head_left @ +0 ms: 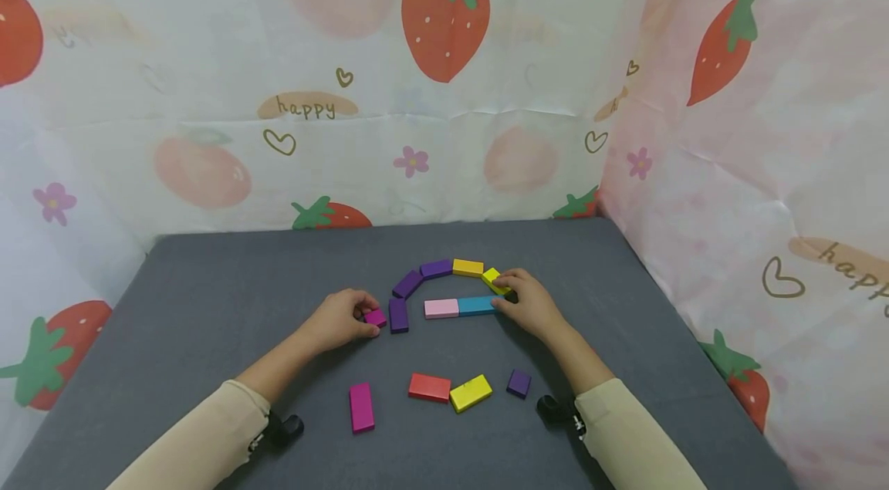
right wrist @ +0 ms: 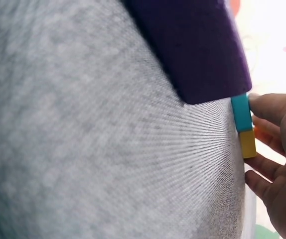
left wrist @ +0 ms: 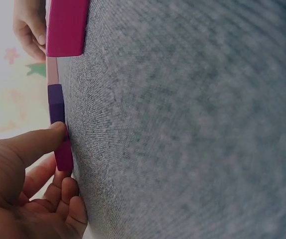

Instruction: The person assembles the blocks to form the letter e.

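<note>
Between thumb and fingers, my left hand (head_left: pixel 345 318) pinches a magenta block (head_left: pixel 375 318), just left of an upright purple block (head_left: pixel 399 315). In the left wrist view the thumb presses on that magenta block (left wrist: pixel 64 158). My right hand (head_left: pixel 525 301) curls its fingers at a yellow block (head_left: pixel 494 279), its thumb by the right end of a blue block (head_left: pixel 475 306). A pink block (head_left: pixel 441 309) adjoins the blue one. Two more purple blocks (head_left: pixel 407 284) (head_left: pixel 436 268) and an orange-yellow block (head_left: pixel 468 268) continue the curve above them.
Nearer on the grey table (head_left: pixel 278 266) lie a magenta block (head_left: pixel 362 407), a red block (head_left: pixel 429 387), a yellow block (head_left: pixel 471 393) and a small purple block (head_left: pixel 518 383). A strawberry-print curtain (head_left: pixel 430 104) hangs behind the table and along its sides.
</note>
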The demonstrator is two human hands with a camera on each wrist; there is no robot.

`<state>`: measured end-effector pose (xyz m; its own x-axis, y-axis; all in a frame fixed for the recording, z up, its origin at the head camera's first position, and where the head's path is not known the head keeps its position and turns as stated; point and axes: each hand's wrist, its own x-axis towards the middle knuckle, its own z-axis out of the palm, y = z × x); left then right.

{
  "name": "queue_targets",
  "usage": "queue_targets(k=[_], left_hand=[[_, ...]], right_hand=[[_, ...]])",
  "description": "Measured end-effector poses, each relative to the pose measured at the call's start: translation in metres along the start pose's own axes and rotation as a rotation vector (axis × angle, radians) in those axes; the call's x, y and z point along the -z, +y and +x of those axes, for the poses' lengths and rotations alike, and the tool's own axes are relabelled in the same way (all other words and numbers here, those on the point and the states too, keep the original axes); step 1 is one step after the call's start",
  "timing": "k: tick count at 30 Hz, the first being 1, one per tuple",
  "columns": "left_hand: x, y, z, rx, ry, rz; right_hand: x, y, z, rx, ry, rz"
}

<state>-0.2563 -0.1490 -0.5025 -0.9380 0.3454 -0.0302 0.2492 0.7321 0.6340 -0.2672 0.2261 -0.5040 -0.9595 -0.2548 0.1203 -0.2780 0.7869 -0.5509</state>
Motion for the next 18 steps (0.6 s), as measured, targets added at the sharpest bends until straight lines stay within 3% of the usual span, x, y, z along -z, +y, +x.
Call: queue_targets(k=[18], left_hand=[[0.011, 0.012, -0.004, 0.012, 0.012, -0.088]], right_hand=[[0.000, 0.001, 0.000, 0.001, 0.005, 0.012]])
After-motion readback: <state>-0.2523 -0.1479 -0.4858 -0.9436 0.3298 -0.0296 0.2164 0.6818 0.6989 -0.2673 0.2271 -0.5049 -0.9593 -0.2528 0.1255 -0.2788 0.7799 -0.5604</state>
